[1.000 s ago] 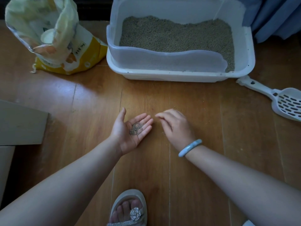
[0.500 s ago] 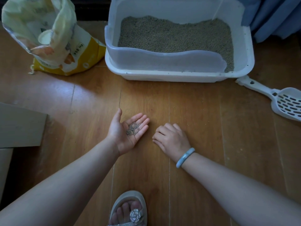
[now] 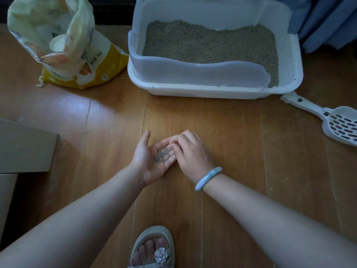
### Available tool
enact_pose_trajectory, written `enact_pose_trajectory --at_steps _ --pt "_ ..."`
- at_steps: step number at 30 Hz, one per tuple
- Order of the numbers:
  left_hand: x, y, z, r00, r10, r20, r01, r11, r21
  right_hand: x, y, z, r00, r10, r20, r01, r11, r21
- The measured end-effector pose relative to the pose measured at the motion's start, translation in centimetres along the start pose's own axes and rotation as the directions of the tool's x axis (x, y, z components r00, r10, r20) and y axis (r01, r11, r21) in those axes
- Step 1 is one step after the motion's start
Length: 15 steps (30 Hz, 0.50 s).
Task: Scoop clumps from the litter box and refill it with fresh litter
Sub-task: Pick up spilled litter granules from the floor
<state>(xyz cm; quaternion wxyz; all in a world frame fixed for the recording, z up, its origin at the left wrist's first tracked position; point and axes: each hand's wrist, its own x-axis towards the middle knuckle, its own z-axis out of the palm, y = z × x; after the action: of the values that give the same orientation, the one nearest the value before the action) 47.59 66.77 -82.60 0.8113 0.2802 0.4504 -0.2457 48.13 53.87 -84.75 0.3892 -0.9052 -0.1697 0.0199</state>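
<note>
L hand [image 3: 149,161] is palm up low over the wood floor [image 3: 241,136], fingers loosely straight and a bit cupped, w/ a small pile of grey granules [image 3: 163,154] sitting on the palm and fingers. R hand [image 3: 191,153] is knuckles-up right beside it, fingers bent, tips down on the L hand's fingers at the edge of that pile. Can't tell if it's actually pinching any granules (the tips are tucked under). Pale bracelet [image 3: 207,178] on the R wrist.

Litter box [image 3: 212,91] is straight ahead on the floor, well apart from both hands, white base w/ a clear high wall, and there's a deep bed of tan litter [image 3: 208,43] in it. Yellow and white litter bag [image 3: 77,55] stands open to the left, just beside the box's corner. Slotted white scoop [image 3: 336,120] lies on the floor near the box's front right corner, handle end toward the box, nobody touching it. Blue curtain [image 3: 328,22] at the back right, flat beige board [image 3: 25,147] at the left edge, and a sandal [image 3: 154,250] w/ a sparkly flower at the bottom.
</note>
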Motion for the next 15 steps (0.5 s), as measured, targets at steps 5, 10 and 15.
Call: enact_pose_trajectory --at_steps 5,10,15 --pt "-0.1 0.0 0.2 1.0 0.001 0.006 -0.001 1.0 0.018 -0.2 2.0 -1.4 0.998 0.066 -0.007 -0.064 0.987 0.149" --pt "-0.2 0.1 -0.1 1.0 0.01 -0.023 -0.009 1.0 0.02 -2.8 7.7 -4.8 0.998 0.062 0.017 -0.057 0.975 -0.214" --pt "-0.1 0.2 -0.2 0.999 0.022 -0.034 -0.021 1.0 0.013 -4.6 8.6 -4.8 0.994 -0.051 0.092 0.077 0.946 -0.314"
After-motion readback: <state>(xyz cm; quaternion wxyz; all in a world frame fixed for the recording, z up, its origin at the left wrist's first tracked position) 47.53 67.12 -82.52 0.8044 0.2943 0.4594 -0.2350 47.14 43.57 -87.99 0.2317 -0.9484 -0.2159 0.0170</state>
